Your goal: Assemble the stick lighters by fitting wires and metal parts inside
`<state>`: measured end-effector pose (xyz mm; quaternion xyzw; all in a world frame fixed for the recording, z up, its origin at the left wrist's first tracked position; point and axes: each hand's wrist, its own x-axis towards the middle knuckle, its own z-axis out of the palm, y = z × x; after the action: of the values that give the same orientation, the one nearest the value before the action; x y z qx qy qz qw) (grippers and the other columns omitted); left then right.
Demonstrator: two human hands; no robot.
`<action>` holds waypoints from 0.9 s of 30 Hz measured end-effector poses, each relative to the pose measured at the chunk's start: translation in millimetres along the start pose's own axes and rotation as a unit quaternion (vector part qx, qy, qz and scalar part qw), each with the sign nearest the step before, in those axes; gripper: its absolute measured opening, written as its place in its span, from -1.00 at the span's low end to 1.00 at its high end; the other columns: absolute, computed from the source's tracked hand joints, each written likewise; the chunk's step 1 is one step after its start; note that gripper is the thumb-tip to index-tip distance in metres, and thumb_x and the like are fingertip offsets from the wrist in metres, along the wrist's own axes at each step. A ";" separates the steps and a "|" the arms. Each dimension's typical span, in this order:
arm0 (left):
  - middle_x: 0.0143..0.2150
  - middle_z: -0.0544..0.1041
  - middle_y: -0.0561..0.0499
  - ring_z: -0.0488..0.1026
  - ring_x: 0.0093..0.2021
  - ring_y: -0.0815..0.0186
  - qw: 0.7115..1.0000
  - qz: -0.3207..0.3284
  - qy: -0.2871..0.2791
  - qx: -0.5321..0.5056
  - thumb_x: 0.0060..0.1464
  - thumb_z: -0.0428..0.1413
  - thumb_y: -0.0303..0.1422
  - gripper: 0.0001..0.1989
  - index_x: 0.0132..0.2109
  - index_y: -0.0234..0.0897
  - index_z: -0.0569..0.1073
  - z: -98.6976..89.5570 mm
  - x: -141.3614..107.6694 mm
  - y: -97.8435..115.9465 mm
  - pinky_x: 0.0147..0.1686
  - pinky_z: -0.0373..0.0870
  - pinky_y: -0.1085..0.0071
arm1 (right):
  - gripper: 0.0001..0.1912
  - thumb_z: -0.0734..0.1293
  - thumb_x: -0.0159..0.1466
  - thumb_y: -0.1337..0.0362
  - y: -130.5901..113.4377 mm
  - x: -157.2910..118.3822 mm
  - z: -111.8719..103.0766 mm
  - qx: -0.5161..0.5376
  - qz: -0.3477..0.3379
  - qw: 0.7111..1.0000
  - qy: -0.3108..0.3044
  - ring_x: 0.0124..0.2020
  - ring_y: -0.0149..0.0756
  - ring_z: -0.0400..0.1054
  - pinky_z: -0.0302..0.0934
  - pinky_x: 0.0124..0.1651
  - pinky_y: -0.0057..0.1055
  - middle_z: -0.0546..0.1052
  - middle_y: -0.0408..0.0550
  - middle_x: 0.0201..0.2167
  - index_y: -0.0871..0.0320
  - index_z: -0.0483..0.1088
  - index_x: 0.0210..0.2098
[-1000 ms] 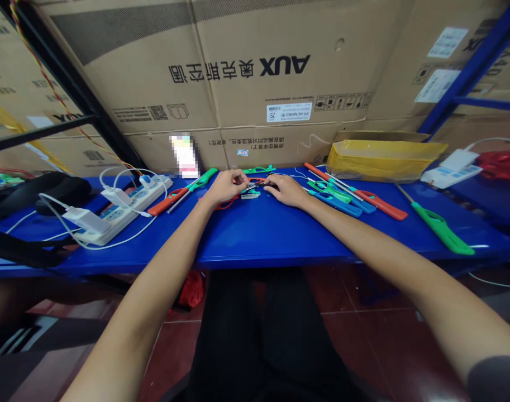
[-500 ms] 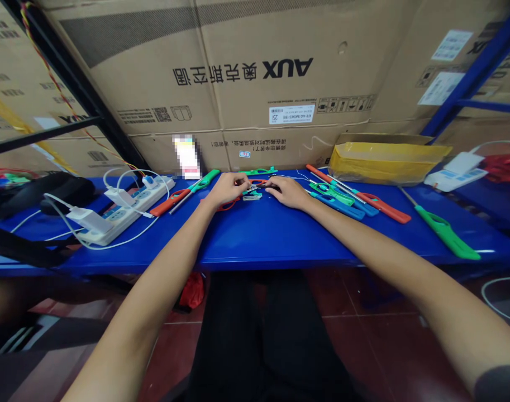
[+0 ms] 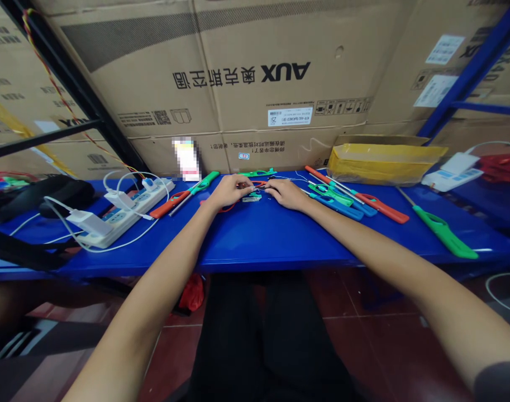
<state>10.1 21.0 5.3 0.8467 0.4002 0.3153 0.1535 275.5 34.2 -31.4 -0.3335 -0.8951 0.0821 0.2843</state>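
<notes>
left hand point(image 3: 232, 191): thumb and fingertips pinched, looks like on a thin pale part point(image 3: 255, 188), but it's tiny and half hidden. right hand point(image 3: 286, 194): fingers curled at the other side of the same spot; can't tell if it grips anything. clock below is from the hands, 12 = toward the cardboard.

small clear-and-green part point(image 3: 252, 197) on the blue table point(image 3: 271, 240) at 6, just below the fingers. red handle piece point(image 3: 258, 183) at 12, right behind them. red loop piece point(image 3: 226, 210) at 8, partly under the left hand. green handle point(image 3: 258, 173) farther out at 12.

progress, my read: mid-work. the small bits at the hands lie loose, not joined to a handle. the red lighter point(image 3: 171, 205) at 9 and the orange-red lighter point(image 3: 384, 209) at 3 look whole, long metal barrels beside or on them. green lighter point(image 3: 445, 231), out past 3 toward 4, also has its barrel on.

containers: yellow-taped box point(image 3: 384, 159) at 2, flap up at the back, front wall hides the contents. big aux carton point(image 3: 238, 84) upside down across 12; inside not visible. power strip point(image 3: 129, 215) at 9, white chargers plugged in.
</notes>
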 end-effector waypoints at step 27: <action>-0.32 0.69 -0.01 0.55 -0.34 0.23 1.000 0.008 0.018 -0.001 0.25 0.20 -0.24 -0.78 -0.16 -0.26 0.69 11.2 2.7 -2.1 -0.29 0.36 0.34 | -0.80 0.18 0.61 0.23 -0.6 -1.3 -0.3 -0.069 0.029 0.996 -0.045 -0.24 -0.07 0.47 0.06 -0.21 -0.32 0.64 0.00 -0.24 0.04 0.44 -0.04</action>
<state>17.6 24.3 -3.1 0.8441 0.3956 0.3319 0.1440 276.1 33.0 -31.4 -0.3739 -0.9007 0.0432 0.2171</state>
